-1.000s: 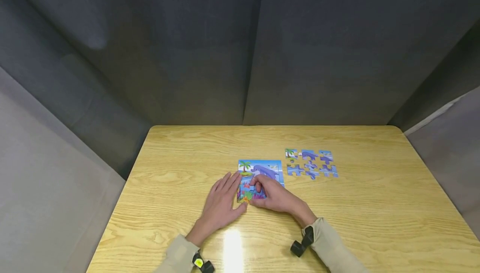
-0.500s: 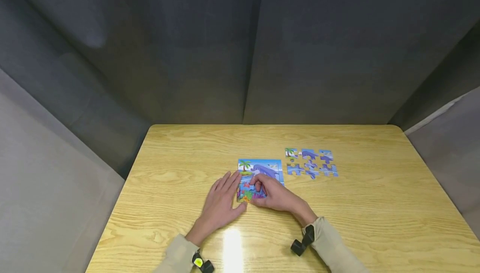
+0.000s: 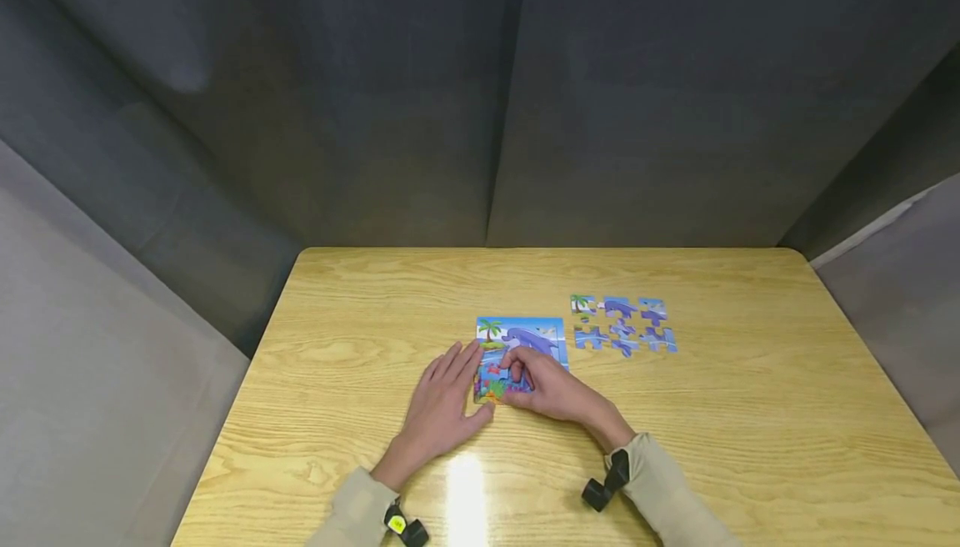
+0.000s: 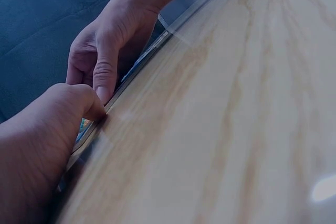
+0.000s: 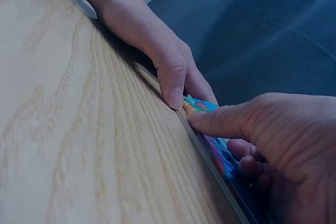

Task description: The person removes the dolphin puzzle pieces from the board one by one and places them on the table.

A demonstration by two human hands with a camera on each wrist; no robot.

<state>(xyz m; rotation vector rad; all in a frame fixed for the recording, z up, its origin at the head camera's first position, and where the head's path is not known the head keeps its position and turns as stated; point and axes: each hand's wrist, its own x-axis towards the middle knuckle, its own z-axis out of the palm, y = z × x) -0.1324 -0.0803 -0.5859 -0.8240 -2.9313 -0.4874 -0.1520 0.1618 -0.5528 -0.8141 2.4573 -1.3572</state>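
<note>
A dolphin puzzle board with a palm tree and sea picture lies flat on the wooden table. My left hand rests at its left side, fingers straight, with the thumb at the near left corner. Curled over the board's lower part, my right hand has thumb and index finger around a puzzle piece with a red crab and coral, at the lower left of the board. The right wrist view shows the right thumb down on the colourful surface by the rim. The hand hides the board's lower right.
Several loose puzzle pieces lie in two rows to the right of the board. The wooden table ends at a dark curtain behind, with grey panels on both sides. Glare shines on the table near the front.
Both hands stay almost in place over the board. The whole head view shifts very slightly; the loose pieces have not moved on the table.
</note>
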